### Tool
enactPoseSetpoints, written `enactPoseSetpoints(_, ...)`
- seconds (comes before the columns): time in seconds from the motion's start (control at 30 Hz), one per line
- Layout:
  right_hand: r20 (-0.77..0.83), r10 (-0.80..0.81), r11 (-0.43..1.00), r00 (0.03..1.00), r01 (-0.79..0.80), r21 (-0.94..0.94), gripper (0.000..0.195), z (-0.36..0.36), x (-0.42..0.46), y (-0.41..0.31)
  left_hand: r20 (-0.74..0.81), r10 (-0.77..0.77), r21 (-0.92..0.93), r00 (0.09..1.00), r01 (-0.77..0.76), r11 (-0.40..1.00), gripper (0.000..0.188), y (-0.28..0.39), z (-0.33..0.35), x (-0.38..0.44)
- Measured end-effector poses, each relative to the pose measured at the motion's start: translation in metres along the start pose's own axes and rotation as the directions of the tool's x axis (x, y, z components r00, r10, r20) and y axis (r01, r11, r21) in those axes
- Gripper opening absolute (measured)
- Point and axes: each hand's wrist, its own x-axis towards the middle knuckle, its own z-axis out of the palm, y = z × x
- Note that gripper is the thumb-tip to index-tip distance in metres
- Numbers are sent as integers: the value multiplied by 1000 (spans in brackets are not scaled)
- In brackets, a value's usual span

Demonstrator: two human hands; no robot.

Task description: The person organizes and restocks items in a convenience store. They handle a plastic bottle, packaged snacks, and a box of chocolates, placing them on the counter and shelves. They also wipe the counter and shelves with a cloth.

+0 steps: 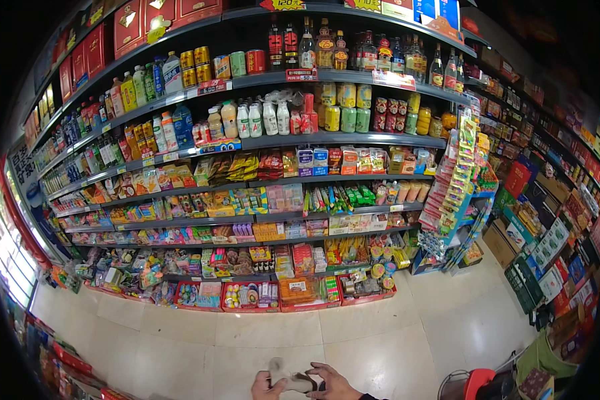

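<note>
Both hands are low in the view, in front of the tiled floor. My left hand (268,386) grips a small pale, greyish thing (294,383), too blurred to name, between thumb and fingers. At its other side is my right hand (333,382), its fingers spread and curved by the thing's dark edge; whether they close on it cannot be told. Beyond the hands stands a long store shelf (280,217) with packed snacks, and bottles and cans on its upper boards.
Red trays (251,309) of small goods line the shelf's foot. A hanging rack of packets (457,185) stands at its right end. Stacked cartons (525,285) are at the right, a red object (478,384) at the lower right, and more goods (72,357) at the lower left.
</note>
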Motion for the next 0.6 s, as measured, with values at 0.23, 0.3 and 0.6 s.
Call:
enactPoseSetpoints(0.23,57,166,978,984,-172,115,47,-62,52,45,280,-89,80,956,69,994,29,13,99,93)
enactPoseSetpoints(0.3,-7,286,946,958,-282,158,33,-89,68,39,259,4,227,966,-65,972,32,21,113,117)
enactPoseSetpoints(0.6,-252,532,641,809,-190,743,24,-156,154,73,447,-334,-53,830,398,916,39,4,202,212)
